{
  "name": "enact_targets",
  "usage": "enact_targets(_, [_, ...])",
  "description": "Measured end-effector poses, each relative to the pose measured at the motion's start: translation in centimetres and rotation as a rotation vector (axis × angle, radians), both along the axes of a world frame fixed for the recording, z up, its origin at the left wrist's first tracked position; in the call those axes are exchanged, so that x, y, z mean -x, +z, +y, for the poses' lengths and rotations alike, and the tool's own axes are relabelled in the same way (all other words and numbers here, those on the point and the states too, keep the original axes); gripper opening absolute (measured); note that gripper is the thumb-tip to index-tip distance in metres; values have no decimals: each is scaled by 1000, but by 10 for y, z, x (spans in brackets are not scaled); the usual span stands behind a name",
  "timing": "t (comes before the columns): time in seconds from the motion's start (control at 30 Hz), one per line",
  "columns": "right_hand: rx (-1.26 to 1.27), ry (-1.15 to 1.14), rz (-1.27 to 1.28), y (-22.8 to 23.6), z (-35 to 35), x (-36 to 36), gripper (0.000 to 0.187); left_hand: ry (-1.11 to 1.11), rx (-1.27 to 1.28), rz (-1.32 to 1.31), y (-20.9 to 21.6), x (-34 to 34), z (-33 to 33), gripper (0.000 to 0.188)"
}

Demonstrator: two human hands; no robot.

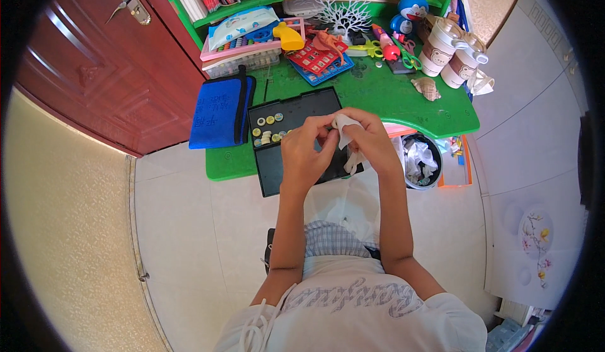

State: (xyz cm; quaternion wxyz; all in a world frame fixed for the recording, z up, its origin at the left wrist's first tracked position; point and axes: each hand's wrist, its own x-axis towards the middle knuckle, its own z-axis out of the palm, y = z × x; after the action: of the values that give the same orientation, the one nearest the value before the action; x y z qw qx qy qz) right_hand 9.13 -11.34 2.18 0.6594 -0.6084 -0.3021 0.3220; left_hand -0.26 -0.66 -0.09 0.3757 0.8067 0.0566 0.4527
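Both of my hands meet in front of my body, over an open black folding case (269, 172) at the desk's front edge. My right hand (373, 143) grips a white tissue or wet wipe (345, 127), whose loose end hangs below the fingers. Close beside it, my left hand (305, 151) is closed in a pinch against the wipe; what its fingertips hold is mostly hidden. Several small round pieces (270, 120), some white and some yellowish with printed tops, lie in the case's far half. My hands cover part of the case.
A blue zip pouch (217, 112) lies left of the case on the green desk (378, 93). Farther back are red and blue cards (318, 59), scissors (409, 59), a shell (426, 88) and two lidded cups (439, 48). A lined bin (420, 163) stands below the desk's right side.
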Motion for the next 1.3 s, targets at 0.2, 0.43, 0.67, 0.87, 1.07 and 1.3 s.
enact_targets(0.2, [-43,-16,40,-2,-1,-1,18,-21,19,-6,-2,-1,0,28])
enact_targets(0.43, [-49,46,-84,8,-2,0,19,-32,22,-14,-3,0,2,28])
enact_targets(0.67, [-44,43,-98,6,-2,-1,19,-28,16,1,-3,-1,2,28])
enact_targets(0.87, [6,-14,-115,5,-1,-1,16,-25,24,15,-3,-2,2,28])
enact_targets(1.07, [-9,-36,-27,-1,-1,-2,17,-51,50,-3,0,-2,0,26])
enact_targets(1.3, [-13,12,-125,3,-4,-4,19,-31,30,14,-1,-2,0,28])
